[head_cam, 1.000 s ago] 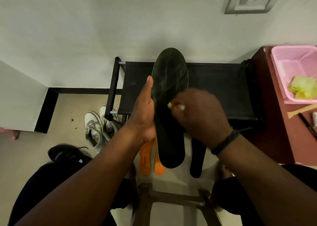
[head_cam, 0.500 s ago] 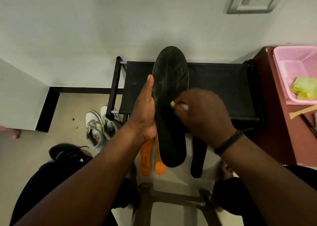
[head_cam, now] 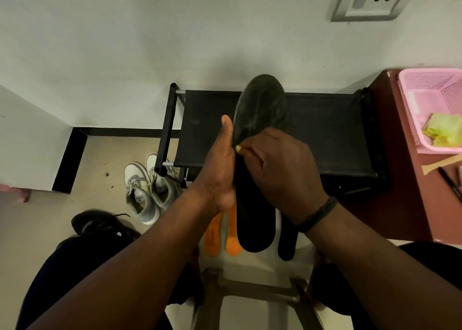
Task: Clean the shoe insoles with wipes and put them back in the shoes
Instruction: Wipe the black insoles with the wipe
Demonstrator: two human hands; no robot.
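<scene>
My left hand [head_cam: 220, 169] grips a long black insole [head_cam: 260, 109] by its left edge and holds it upright above a stool. My right hand [head_cam: 280, 169] is curled round a small yellow-green wipe [head_cam: 238, 148] and presses it on the insole's middle, near the left edge. Two orange insoles [head_cam: 212, 237] and a second black insole [head_cam: 286, 244] lie below on the stool, partly hidden by my hands. A pair of white and grey sneakers [head_cam: 143, 192] stands on the floor at the left. A black shoe [head_cam: 100, 224] lies nearer to me.
A black shoe rack [head_cam: 325, 134] stands against the wall behind the insole. At the right a brown table [head_cam: 400, 204] bears a pink basket [head_cam: 410, 99] with yellow-green wipes [head_cam: 443, 129], a wooden stick and a pen. My knees frame the stool [head_cam: 250, 289].
My right hand has slid the wipe to the left across the insole, toward my left thumb. The insole stays held in the same place.
</scene>
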